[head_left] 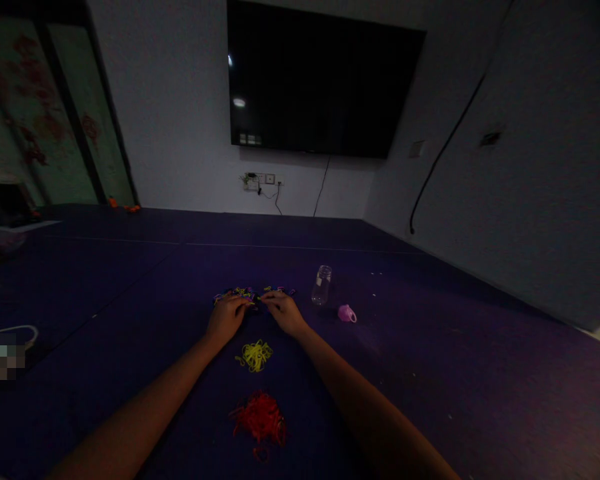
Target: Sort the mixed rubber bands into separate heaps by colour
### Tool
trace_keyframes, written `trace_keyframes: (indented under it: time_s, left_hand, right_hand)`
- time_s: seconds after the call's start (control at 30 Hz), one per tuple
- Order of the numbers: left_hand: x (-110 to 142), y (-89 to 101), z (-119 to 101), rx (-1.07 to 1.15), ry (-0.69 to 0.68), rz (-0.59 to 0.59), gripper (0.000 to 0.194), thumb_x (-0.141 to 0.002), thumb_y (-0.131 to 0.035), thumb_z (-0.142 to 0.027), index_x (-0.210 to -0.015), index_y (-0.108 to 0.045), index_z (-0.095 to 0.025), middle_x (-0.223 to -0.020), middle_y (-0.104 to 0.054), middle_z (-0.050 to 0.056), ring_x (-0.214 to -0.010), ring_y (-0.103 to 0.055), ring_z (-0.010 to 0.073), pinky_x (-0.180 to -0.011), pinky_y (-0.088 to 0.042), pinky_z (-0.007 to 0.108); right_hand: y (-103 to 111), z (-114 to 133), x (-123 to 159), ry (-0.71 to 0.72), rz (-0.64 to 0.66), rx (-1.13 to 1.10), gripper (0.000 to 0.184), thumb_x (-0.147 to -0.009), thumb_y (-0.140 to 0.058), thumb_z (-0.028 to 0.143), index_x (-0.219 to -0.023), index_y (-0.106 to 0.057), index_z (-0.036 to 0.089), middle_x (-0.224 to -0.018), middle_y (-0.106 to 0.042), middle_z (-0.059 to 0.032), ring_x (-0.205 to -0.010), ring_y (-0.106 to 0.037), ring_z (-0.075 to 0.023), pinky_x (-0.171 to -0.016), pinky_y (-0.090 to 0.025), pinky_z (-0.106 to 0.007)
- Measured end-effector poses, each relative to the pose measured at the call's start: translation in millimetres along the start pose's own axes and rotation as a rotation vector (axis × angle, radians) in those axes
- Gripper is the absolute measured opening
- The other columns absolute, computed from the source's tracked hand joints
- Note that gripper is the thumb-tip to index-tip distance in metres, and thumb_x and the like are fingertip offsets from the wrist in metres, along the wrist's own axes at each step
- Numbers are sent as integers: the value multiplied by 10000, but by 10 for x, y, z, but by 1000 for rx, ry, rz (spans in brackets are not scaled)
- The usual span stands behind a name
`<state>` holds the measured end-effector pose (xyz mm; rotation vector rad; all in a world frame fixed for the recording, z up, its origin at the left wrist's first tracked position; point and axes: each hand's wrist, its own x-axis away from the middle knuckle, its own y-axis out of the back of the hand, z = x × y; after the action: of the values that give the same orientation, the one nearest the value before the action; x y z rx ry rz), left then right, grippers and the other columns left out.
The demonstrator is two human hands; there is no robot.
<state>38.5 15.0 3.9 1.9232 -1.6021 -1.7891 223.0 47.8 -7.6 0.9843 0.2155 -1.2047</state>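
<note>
Both my arms reach forward over a dark purple table (430, 347). My left hand (227, 318) and my right hand (286, 312) rest side by side on the near edge of a mixed pile of coloured rubber bands (253, 293), fingers curled into it. The light is too dim to make out what each hand grips. Nearer to me lie a small heap of yellow bands (255, 355) and a larger heap of red bands (260, 417).
A small clear bottle (321, 285) stands right of the mixed pile, with a pink cap (347, 313) lying beside it. A dark wall screen (320, 80) hangs ahead above wall sockets (260, 180). White objects (10, 337) sit at the table's left edge.
</note>
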Motion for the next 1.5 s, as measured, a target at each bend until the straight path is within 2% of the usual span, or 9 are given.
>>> trace_keyframes:
  time_s: [0.13, 0.53, 0.77, 0.93, 1.1, 1.2, 1.4, 1.5]
  left_hand:
    - [0, 2, -5, 13, 0, 18, 173, -805, -540, -126, -815, -702, -186, -812, -713, 58, -775, -657, 214, -804, -503, 385]
    - [4, -16, 56, 86, -48, 79, 179, -814, -561, -144, -813, -727, -211, -772, -716, 57, -737, -655, 200, -754, -509, 358]
    - [7, -5, 28, 124, -65, 56, 171, -814, -564, -166, -811, -726, -217, -768, -721, 50, -744, -659, 191, -726, -524, 332]
    - [5, -5, 18, 145, -23, 6, 166, -810, -560, -187, -805, -724, -205, -823, -732, 58, -773, -672, 201, -755, -530, 353]
    - [-11, 9, 41, 229, 72, -18, 181, -813, -546, -237, -796, -724, -215, -820, -742, 30, -753, -684, 188, -779, -530, 349]
    - [-19, 36, 49, 288, 132, -31, 196, -815, -545, -272, -781, -726, -206, -795, -744, 27, -740, -687, 190, -774, -531, 339]
    - [-20, 68, 53, 371, 180, -23, 214, -818, -542, -306, -801, -726, -198, -807, -746, 28, -744, -685, 196, -727, -535, 319]
    - [-20, 59, 56, 368, 177, -18, 206, -815, -540, -282, -789, -724, -194, -805, -745, 31, -749, -685, 194, -758, -528, 327]
  right_hand:
    - [6, 41, -4, -16, -23, -74, 274, -875, -446, 220, -834, -716, 199, -916, -680, -51, -902, -609, -170, -839, -454, -315]
    - [-67, 166, -3, 5, 58, -150, 268, -860, -451, 218, -814, -715, 204, -885, -686, -49, -875, -623, -166, -816, -476, -300]
    - [-69, 151, 4, 12, 70, -145, 274, -859, -449, 213, -807, -718, 213, -876, -690, -39, -874, -624, -164, -824, -474, -307]
    - [-68, 177, 11, 18, 50, -122, 285, -852, -440, 190, -804, -720, 214, -871, -696, -38, -872, -630, -163, -821, -481, -305]
    - [-44, 203, 22, 21, 44, -33, 286, -839, -439, 158, -827, -717, 226, -907, -698, -30, -912, -627, -164, -863, -469, -320]
    - [-25, 224, 41, 28, 85, 83, 256, -802, -476, 123, -801, -713, 219, -971, -687, -32, -936, -620, -168, -867, -462, -314]
    - [-25, 341, 65, 145, 160, 228, 224, -803, -505, 118, -859, -699, 215, -1244, -571, -60, -1086, -556, -199, -938, -417, -342]
    - [-22, 394, 52, 186, 162, 268, 236, -845, -465, 139, -892, -689, 197, -1224, -582, -82, -1070, -560, -202, -929, -418, -344]
